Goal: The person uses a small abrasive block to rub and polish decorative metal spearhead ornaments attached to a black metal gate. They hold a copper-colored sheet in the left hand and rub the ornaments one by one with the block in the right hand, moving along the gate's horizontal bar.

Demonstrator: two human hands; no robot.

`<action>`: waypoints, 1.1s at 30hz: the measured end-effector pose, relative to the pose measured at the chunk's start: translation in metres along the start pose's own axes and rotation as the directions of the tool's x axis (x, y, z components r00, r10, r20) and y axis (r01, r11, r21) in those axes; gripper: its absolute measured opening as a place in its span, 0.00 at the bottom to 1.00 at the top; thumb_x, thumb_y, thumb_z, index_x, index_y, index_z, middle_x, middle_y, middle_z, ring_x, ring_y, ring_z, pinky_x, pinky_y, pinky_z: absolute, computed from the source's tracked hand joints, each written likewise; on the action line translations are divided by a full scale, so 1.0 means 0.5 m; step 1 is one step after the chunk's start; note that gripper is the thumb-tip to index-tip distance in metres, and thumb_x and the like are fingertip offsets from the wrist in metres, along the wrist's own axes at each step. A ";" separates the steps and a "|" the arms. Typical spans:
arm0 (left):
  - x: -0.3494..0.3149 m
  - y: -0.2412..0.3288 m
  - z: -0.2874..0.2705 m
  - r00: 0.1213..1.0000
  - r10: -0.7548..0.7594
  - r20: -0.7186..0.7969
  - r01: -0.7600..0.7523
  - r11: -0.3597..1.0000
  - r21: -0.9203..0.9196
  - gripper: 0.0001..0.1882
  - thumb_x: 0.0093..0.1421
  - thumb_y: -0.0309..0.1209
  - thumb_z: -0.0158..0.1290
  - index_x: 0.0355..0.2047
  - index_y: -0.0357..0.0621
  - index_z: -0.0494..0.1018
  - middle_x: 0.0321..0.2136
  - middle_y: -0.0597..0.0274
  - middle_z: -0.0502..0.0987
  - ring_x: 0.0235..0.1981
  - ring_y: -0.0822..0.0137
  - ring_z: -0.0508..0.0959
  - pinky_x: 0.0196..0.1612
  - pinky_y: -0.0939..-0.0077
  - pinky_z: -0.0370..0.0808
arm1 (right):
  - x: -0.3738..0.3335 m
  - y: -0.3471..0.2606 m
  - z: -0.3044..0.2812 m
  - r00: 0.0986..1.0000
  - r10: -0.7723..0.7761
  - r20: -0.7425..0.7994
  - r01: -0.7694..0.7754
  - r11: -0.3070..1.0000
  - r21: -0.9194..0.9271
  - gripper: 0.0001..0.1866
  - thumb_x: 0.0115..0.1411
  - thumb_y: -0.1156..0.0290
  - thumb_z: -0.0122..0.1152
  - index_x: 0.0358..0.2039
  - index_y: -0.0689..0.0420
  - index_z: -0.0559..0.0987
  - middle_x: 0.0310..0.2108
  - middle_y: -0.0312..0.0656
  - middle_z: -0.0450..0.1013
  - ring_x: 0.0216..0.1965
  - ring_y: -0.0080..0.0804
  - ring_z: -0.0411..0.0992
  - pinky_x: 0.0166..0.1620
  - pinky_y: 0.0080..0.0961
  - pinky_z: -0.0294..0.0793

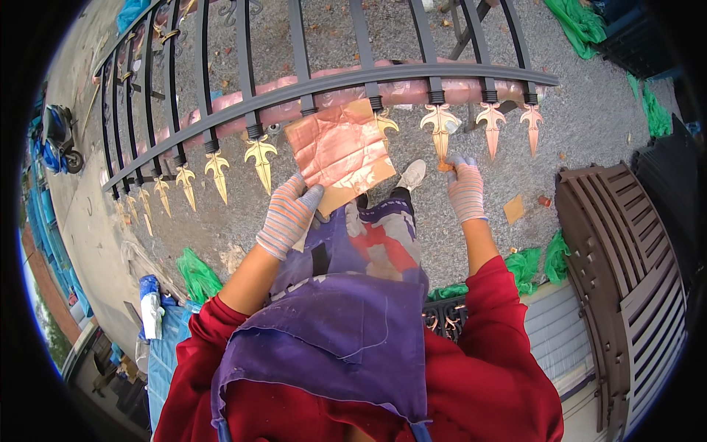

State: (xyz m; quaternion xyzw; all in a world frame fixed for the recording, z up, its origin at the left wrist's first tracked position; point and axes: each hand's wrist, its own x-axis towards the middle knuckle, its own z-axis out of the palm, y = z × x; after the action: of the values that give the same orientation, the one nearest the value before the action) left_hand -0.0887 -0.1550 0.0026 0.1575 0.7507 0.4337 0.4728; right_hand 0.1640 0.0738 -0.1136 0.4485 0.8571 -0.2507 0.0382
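My left hand (286, 215), in a striped knit glove, grips the lower left edge of a creased piece of cardboard (340, 144) smeared with shiny copper-coloured paint. The cardboard partly covers a gold spearhead finial behind it. My right hand (466, 193), gloved alike, is closed on a small orange-brown pad (445, 166), whose exact kind I cannot make out. That pad is at the lower tip of a gold and copper spearhead finial (440, 124). To its right are two pinkish copper finials, one of them (491, 127) nearest; several finials to the left (260, 158) are gold.
A dark metal fence panel (317, 87) spans the far side, its finials pointing toward me, with pink wrapping (412, 92) beneath. Brown slatted panels (607, 272) stack at right. Green netting (197, 274) and a cardboard scrap (514, 209) lie on the ground. A scooter (60, 140) stands far left.
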 end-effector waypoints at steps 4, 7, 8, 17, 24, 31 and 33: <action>0.001 0.009 0.015 0.996 -0.094 0.007 0.094 0.995 -0.015 0.09 0.60 0.30 0.52 0.29 0.36 0.68 0.19 0.59 0.73 0.15 0.72 0.74 0.15 0.77 0.69 | 0.072 -0.052 -0.005 0.979 -0.055 -0.196 0.090 0.981 0.172 0.14 0.53 0.75 0.58 0.41 0.54 0.75 0.37 0.53 0.71 0.41 0.53 0.70 0.44 0.43 0.71; 0.010 0.012 0.025 0.999 -0.038 0.027 0.037 0.999 0.038 0.09 0.59 0.30 0.53 0.29 0.36 0.68 0.19 0.59 0.73 0.15 0.72 0.73 0.16 0.76 0.69 | 0.118 -0.035 0.029 0.978 -0.072 -0.196 0.084 0.995 0.053 0.13 0.53 0.73 0.58 0.41 0.53 0.75 0.36 0.53 0.73 0.40 0.53 0.71 0.44 0.43 0.71; 0.010 -0.001 0.024 1.000 0.018 0.022 -0.020 0.995 0.093 0.09 0.59 0.30 0.53 0.29 0.36 0.68 0.19 0.59 0.73 0.15 0.73 0.73 0.16 0.77 0.69 | 0.111 -0.034 0.038 0.987 -0.051 -0.155 0.058 0.997 0.041 0.13 0.52 0.73 0.58 0.41 0.53 0.76 0.36 0.53 0.72 0.40 0.53 0.71 0.44 0.43 0.71; -0.003 0.019 0.028 0.992 -0.127 0.018 0.128 0.987 -0.100 0.09 0.60 0.29 0.51 0.28 0.35 0.68 0.20 0.60 0.73 0.16 0.73 0.74 0.16 0.77 0.69 | 0.092 -0.020 0.026 0.988 -0.080 -0.135 0.091 0.993 0.078 0.12 0.53 0.73 0.58 0.40 0.53 0.77 0.35 0.54 0.73 0.40 0.53 0.71 0.44 0.42 0.72; -0.005 0.002 0.029 0.997 -0.077 0.010 0.075 0.992 0.100 0.09 0.59 0.30 0.53 0.30 0.35 0.71 0.23 0.64 0.73 0.24 0.75 0.70 0.27 0.77 0.69 | 0.055 -0.030 0.030 0.999 0.049 -0.001 -0.049 0.998 0.046 0.12 0.52 0.72 0.59 0.39 0.53 0.77 0.35 0.53 0.73 0.40 0.53 0.71 0.44 0.42 0.72; -0.007 0.011 0.032 0.987 -0.154 0.040 0.156 0.987 -0.046 0.08 0.61 0.30 0.50 0.32 0.36 0.69 0.20 0.59 0.74 0.15 0.71 0.74 0.16 0.77 0.70 | 0.100 -0.005 -0.004 0.968 0.052 -0.244 -0.016 0.989 0.145 0.14 0.50 0.75 0.59 0.40 0.52 0.78 0.32 0.52 0.74 0.38 0.52 0.72 0.43 0.41 0.72; 0.000 0.013 0.036 0.979 -0.192 0.067 0.197 0.977 -0.082 0.08 0.60 0.30 0.51 0.31 0.36 0.69 0.20 0.58 0.74 0.15 0.72 0.74 0.16 0.77 0.70 | 0.132 -0.005 0.019 0.971 0.006 -0.239 0.024 0.992 0.122 0.14 0.50 0.75 0.60 0.39 0.53 0.78 0.30 0.52 0.74 0.38 0.52 0.72 0.42 0.41 0.72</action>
State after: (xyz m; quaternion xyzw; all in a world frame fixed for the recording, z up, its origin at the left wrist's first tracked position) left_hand -0.0744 -0.1425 0.0045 0.0749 0.7282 0.4134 0.5415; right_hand 0.1215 0.1178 -0.1400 0.4730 0.8402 -0.2478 -0.0943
